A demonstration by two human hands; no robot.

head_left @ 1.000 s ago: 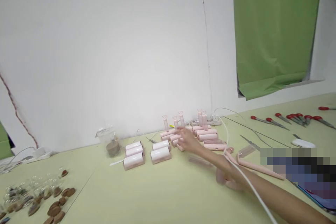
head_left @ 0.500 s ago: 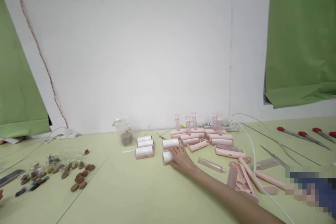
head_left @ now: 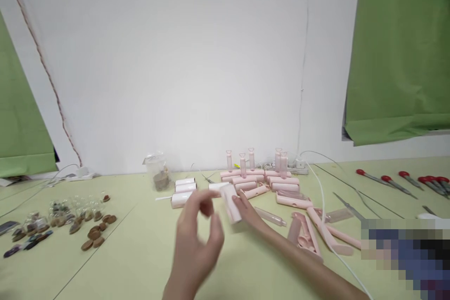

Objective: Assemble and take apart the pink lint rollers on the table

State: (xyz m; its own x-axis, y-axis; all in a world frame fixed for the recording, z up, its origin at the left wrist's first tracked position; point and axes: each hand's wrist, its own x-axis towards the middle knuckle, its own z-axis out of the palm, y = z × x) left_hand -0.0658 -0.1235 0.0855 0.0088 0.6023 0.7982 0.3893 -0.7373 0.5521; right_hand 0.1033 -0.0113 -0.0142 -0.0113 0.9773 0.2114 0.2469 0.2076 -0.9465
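My right hand point(head_left: 249, 212) grips a white roll point(head_left: 230, 203), probably a sticky lint-roller refill, raised a little off the table and blurred by motion. Close to its left is my left hand point(head_left: 196, 236), with curved fingers and the thumb apart from them, holding nothing I can see. Behind my hands lies another white roll point(head_left: 215, 189), partly hidden. A short row of white rolls point(head_left: 181, 199) rests to the left, the nearest one partly covered by my left fingers.
Pink roller cases point(head_left: 246, 186) and clear tubes point(head_left: 269, 216) lie at the right, crossed by a white cable point(head_left: 320, 197). Farther right are red-handled scissors point(head_left: 386, 179). Small glass domes point(head_left: 59, 213) and brown discs point(head_left: 94, 234) lie at the left, near a plastic bag point(head_left: 160, 173).
My right hand has picked up the nearer of two white rolls and tilted it. My left hand has come into view beside it. The view has shifted slightly right.
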